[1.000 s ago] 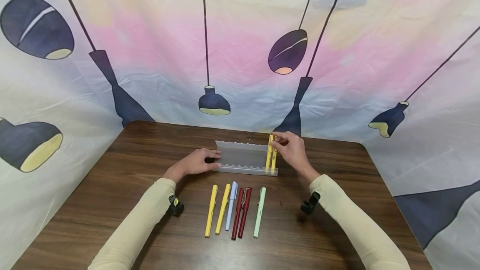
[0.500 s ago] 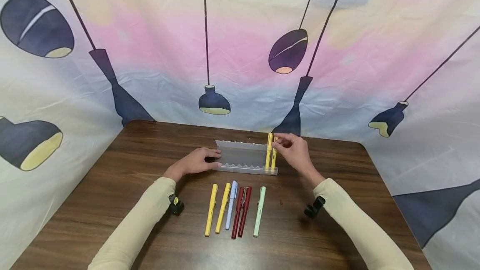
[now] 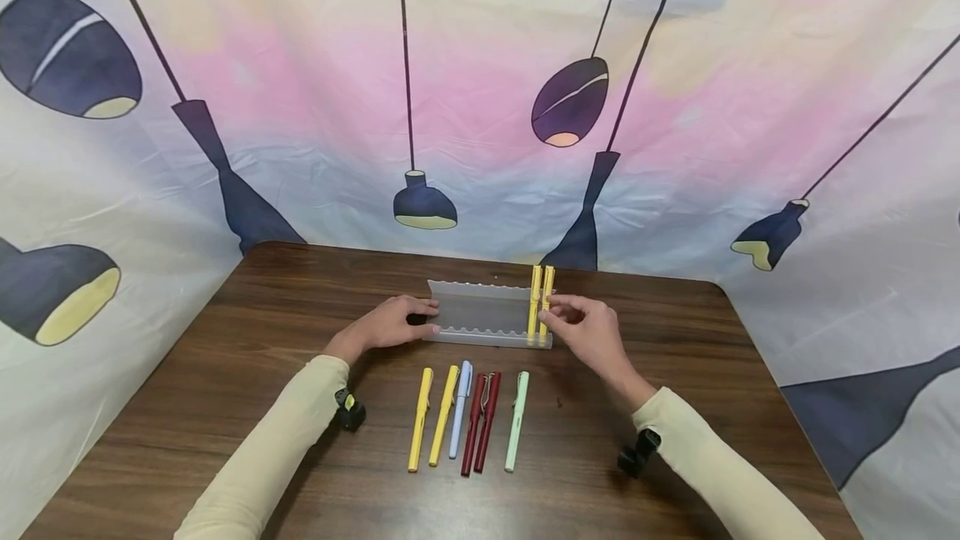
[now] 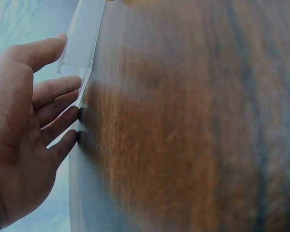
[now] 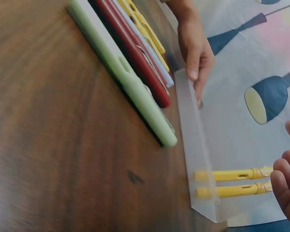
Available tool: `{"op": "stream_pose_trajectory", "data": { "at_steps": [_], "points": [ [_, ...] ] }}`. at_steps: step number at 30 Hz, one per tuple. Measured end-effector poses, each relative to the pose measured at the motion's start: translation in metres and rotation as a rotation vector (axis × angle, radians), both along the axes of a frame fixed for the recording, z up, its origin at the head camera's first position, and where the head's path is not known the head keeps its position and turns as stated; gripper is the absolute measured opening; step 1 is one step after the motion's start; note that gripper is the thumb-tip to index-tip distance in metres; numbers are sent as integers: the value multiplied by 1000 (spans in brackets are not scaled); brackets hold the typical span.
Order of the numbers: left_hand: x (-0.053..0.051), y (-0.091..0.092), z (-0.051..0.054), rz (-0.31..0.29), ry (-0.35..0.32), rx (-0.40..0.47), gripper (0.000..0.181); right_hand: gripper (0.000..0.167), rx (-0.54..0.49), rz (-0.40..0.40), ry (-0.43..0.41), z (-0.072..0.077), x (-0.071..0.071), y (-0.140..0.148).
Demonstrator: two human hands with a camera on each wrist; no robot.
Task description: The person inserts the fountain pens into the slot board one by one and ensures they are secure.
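Observation:
A clear plastic pen rack (image 3: 480, 317) with notched edges stands toward the back of the table. Two yellow pens (image 3: 534, 307) lean side by side in its right end, caps up. My left hand (image 3: 388, 323) touches the rack's left end; in the left wrist view its thumb (image 4: 48, 50) lies by the front ledge and the fairly straight fingers by the side edge. My right hand (image 3: 592, 336) is beside the rightmost yellow pen (image 3: 547, 298), thumb and fingertips close to it. In the right wrist view, thumb and fingers (image 5: 282, 188) stand apart; whether they touch the pen is unclear.
In front of the rack, several capped pens lie in a row on the wooden table (image 3: 600, 473): two yellow pens (image 3: 421, 419), a light blue pen (image 3: 461, 411), two dark red pens (image 3: 487, 423) and a mint green pen (image 3: 517, 423). A lamp-patterned cloth (image 3: 322, 107) hangs behind.
My right hand has moved from the top of the rightmost yellow pen down and slightly right, so the pen's cap now shows. My left hand stays at the rack's left end.

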State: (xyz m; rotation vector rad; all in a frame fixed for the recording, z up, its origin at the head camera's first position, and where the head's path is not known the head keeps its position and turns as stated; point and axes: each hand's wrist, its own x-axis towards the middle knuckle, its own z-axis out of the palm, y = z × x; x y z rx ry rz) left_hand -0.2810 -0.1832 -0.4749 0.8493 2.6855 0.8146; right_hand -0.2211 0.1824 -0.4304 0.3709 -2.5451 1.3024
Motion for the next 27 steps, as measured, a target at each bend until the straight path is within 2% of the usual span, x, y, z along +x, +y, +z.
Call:
{"op": "stream_pose_trajectory", "data": {
  "at_steps": [15,27],
  "points": [
    [2,0,2,-12,8,-3,55,35,14,10,-151,-29,35,-10],
    [-1,0,-1,-17,23,2,56,38,70,49,-181,-40,48,-19]
  ]
}}
